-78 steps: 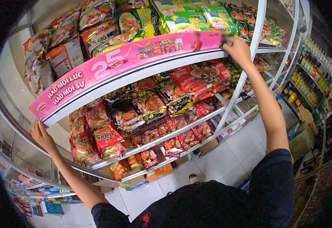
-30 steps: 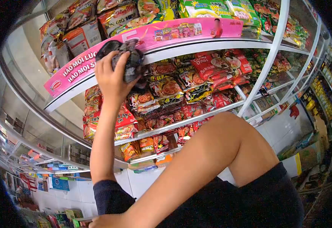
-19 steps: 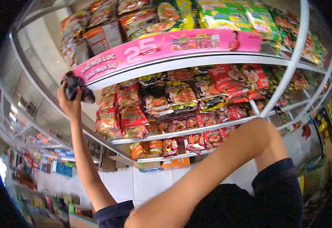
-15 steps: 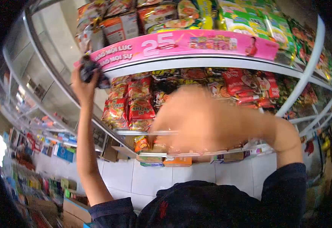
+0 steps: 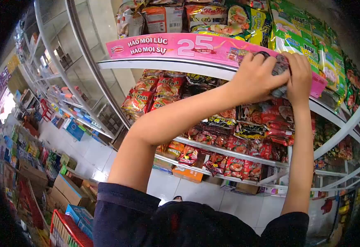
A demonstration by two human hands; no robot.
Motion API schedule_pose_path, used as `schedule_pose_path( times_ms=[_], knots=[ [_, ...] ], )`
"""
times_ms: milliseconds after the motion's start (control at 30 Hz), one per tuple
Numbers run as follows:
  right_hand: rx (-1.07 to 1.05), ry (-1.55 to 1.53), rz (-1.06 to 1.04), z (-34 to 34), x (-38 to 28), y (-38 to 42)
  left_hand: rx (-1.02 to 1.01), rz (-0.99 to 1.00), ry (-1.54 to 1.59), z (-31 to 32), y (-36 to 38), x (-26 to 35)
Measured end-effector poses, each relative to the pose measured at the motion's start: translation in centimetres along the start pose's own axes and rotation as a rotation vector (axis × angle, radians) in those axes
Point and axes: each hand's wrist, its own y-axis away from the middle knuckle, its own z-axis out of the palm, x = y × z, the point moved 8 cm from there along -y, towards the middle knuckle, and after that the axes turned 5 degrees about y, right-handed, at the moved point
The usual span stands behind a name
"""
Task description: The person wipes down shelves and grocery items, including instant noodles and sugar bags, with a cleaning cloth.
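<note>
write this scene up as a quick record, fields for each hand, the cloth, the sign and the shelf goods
left hand: gripping the cloth
right hand: against the cloth's right side
cloth: dark grey, bunched
sign: pink strip, printed "25"
goods above: green packets, others
goods below: red packets, others
</note>
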Motion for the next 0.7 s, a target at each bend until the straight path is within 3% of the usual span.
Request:
schedule_pose_path(
  times_ms=[267,367,467,567,633,700],
  knots=[
    [0.01,-0.014,0.023,-0.2,-0.5,0.2,-0.021,-0.063,-0.029,-4.1,3.3,-4.5],
    [0.023,-0.028,0.033,0.0,-0.3,0.3,-0.104,-0.219,-0.142,-8.1,6.1,-8.8],
    [0.003,0.0,0.044,0.2,-0.4,0.3,-0.046,-0.414,-0.193,-12.7,10.3,-14.3],
    [-0.012,-0.003,0.056,0.4,-0.4,0.3,0.025,-0.476,-0.333,-17.8,14.2,-19.2],
    [-0.013,0.015,0.031,0.5,-0.8,0.2,-0.006,-0.666,-0.441,-21.0,17.1,-23.0],
    [0.004,0.073,0.025,0.5,-0.8,0.3,0.005,-0.692,-0.423,-23.6,19.4,-26.3]
  ],
)
